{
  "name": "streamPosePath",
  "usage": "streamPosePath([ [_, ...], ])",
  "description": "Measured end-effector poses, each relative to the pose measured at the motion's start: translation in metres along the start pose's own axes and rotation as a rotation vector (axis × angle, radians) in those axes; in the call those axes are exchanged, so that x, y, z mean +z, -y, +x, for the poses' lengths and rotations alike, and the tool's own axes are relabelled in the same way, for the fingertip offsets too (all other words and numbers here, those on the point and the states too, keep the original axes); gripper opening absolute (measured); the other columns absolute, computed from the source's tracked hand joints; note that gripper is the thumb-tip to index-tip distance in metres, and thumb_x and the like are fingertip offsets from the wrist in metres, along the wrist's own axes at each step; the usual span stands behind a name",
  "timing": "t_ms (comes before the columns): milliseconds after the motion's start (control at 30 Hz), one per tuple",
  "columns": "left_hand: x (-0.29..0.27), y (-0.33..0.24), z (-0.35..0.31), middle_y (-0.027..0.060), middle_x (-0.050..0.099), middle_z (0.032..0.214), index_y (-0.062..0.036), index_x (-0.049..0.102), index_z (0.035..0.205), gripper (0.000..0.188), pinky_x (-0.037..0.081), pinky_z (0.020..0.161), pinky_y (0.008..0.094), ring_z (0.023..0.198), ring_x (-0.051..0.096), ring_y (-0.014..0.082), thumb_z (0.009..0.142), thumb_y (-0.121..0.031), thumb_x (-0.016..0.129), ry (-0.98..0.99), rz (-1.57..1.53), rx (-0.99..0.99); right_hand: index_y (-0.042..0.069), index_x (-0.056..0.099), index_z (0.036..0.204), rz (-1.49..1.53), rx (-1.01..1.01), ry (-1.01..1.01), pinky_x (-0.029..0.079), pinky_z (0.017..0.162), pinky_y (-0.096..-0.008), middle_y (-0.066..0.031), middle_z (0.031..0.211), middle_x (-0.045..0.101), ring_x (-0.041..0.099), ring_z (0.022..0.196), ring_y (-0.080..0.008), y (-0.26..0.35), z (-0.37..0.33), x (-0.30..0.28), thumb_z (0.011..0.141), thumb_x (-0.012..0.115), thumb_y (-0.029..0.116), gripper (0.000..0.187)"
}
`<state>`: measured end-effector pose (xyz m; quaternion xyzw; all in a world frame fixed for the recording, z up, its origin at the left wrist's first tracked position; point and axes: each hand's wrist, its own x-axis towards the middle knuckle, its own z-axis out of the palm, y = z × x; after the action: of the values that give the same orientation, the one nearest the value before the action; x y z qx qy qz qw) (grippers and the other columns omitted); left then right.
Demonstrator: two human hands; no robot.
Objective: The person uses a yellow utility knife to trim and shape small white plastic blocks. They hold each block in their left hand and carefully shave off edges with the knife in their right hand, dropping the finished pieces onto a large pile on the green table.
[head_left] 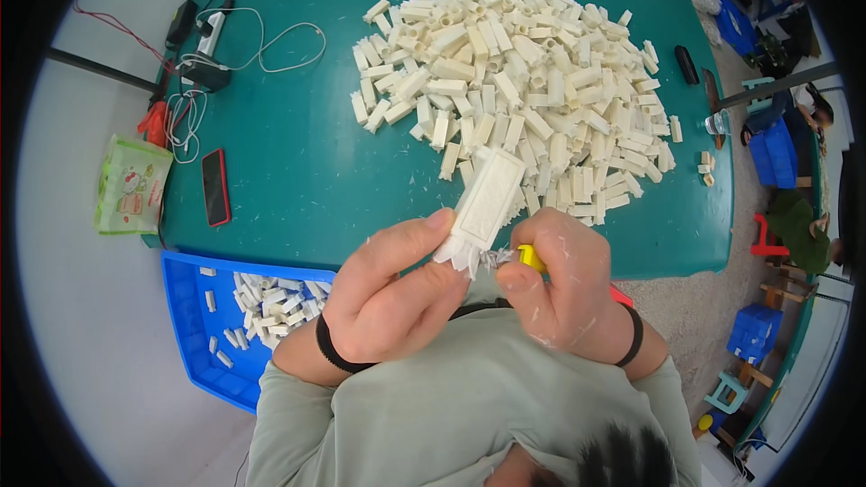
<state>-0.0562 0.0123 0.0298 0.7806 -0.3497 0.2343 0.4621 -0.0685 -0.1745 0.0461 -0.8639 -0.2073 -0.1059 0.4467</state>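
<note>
A cream-white, rectangular hollow plastic piece [489, 197] is pinched between the thumb and fingers of my left hand [392, 293]. It tilts up and to the right, and its lower end has a jagged, petal-like edge. My right hand [566, 284] is closed around a small tool with a yellow handle [531, 258], most of it hidden by my fingers. The tool's grey working end meets the piece's lower right edge, where whitish shavings cling. Beyond my hands a large heap of similar cream pieces [550, 68] lies on the green table [289, 135].
Below the table's left edge is a blue bin [189, 329] holding several finished-looking small pieces. A red-edged phone [216, 188], a power strip [211, 33] with cables and a green bag [133, 185] sit at the left. At the right lies a black object [686, 65].
</note>
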Motion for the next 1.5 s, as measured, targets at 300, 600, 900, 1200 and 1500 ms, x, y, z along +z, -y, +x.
streamPosePath([
  [300,-0.001,0.005,0.001,0.0215,0.058,0.105,0.0003,0.058,0.089,0.029,0.054,0.072,0.0325,0.085,0.063,0.0255,0.064,0.006,0.072,-0.076,-0.350,-0.149,-0.001,0.053,0.092,0.484,0.353,-0.030,0.041,0.055,-0.0238,-0.0057,0.076,0.057,0.050,0.062,-0.0111,-0.001,-0.006,0.000,0.084,0.064,0.025,0.029],
  [600,-0.015,0.019,-0.002,0.0215,0.058,0.110,-0.0007,0.058,0.098,0.034,0.048,0.079,0.0331,0.096,0.060,0.0305,0.067,-0.002,0.072,0.015,-0.295,-0.292,-0.003,0.055,0.100,0.384,0.355,-0.063,0.043,0.058,-0.0216,-0.0079,0.082,0.060,0.053,0.067,-0.0094,0.010,0.000,0.004,0.077,0.067,0.010,0.029],
  [900,-0.011,0.014,0.003,0.0132,0.056,0.106,0.0007,0.052,0.110,0.038,0.045,0.078,0.0302,0.092,0.057,0.0209,0.074,0.002,0.061,0.190,-0.715,-0.461,-0.001,0.055,0.094,0.351,0.180,0.088,0.045,0.056,-0.0277,-0.0119,0.082,0.059,0.056,0.063,-0.0209,0.015,0.008,0.001,0.081,0.065,0.022,0.028],
  [1200,-0.007,0.019,0.009,0.0117,0.052,0.094,0.0002,0.055,0.100,0.039,0.043,0.067,0.0262,0.078,0.053,0.0188,0.063,0.004,0.067,-0.042,-0.494,-0.229,0.002,0.053,0.079,0.140,0.148,0.067,0.039,0.045,-0.0315,-0.0093,0.065,0.052,0.050,0.051,-0.0243,0.018,0.006,0.004,0.082,0.063,0.021,0.022],
  [1500,-0.001,0.026,0.010,0.0090,0.051,0.090,-0.0051,0.052,0.095,0.043,0.040,0.061,0.0264,0.074,0.051,0.0179,0.059,-0.001,0.076,-0.120,-0.375,-0.157,0.003,0.052,0.076,0.065,0.073,-0.001,0.038,0.043,-0.0324,-0.0094,0.063,0.051,0.050,0.050,-0.0245,0.014,0.007,0.008,0.080,0.066,0.020,0.023],
])
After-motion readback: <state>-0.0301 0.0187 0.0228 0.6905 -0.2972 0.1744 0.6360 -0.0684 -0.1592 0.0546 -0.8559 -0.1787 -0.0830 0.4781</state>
